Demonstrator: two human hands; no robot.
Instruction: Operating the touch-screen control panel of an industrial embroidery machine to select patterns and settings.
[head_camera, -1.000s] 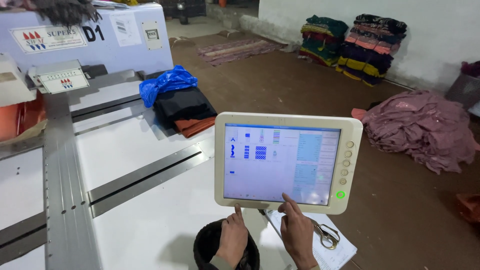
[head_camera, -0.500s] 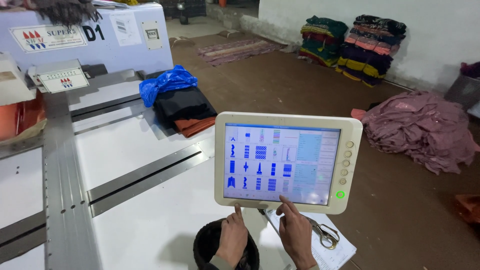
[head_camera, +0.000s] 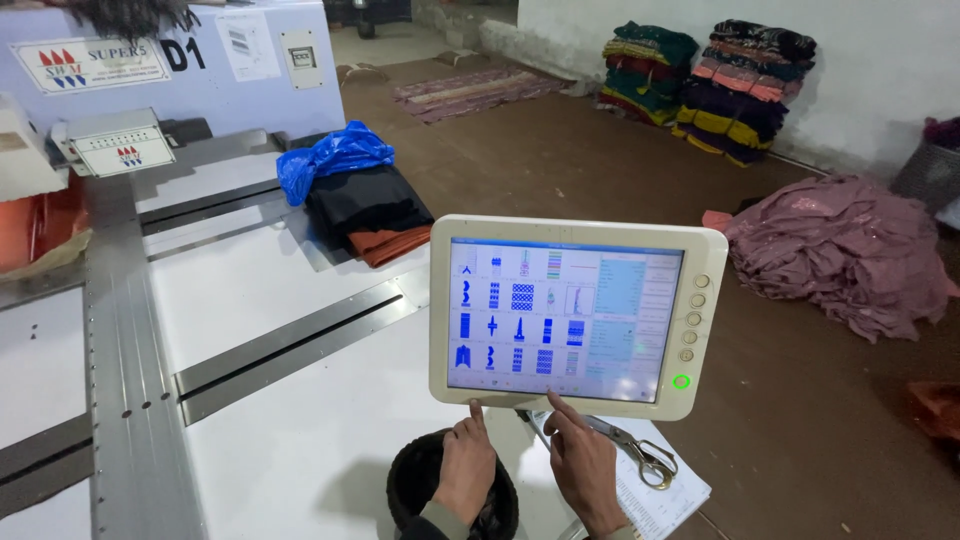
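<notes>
- The left hand (head_camera: 465, 470) rises from the bottom centre of the frame with its index finger stretched up to the lower edge of the touch panel (head_camera: 575, 315); the other fingers are curled loosely in and hold nothing.
- The right hand (head_camera: 583, 468), just beside it, points its index finger up and to the left at the same lower edge, the rest of the fingers folded and empty. Whether either fingertip actually presses the casing I cannot tell.
- The touch panel sits in the middle of the frame, a rounded cream plastic slab tilted towards the viewer, likely so that it reads easily from a standing position. Its glossy screen shows rows of small blue pattern icons, with a column of round buttons and a green light down the right side.
- Under the hands stands a round black bin (head_camera: 420, 480), and to its right steel scissors (head_camera: 640, 455) lie on a printed paper sheet (head_camera: 665, 490), close at hand.
- The counter (head_camera: 290, 420) is smooth white board crossed by brushed metal rails (head_camera: 290, 345).
- At the upper left of centre, folded dark and orange cloth (head_camera: 370, 215) carries a crumpled blue plastic bag (head_camera: 335, 160).
- On the brown floor at right slumps a heap of pink fabric (head_camera: 840, 250); folded stacks (head_camera: 740, 85) line the white wall.
</notes>
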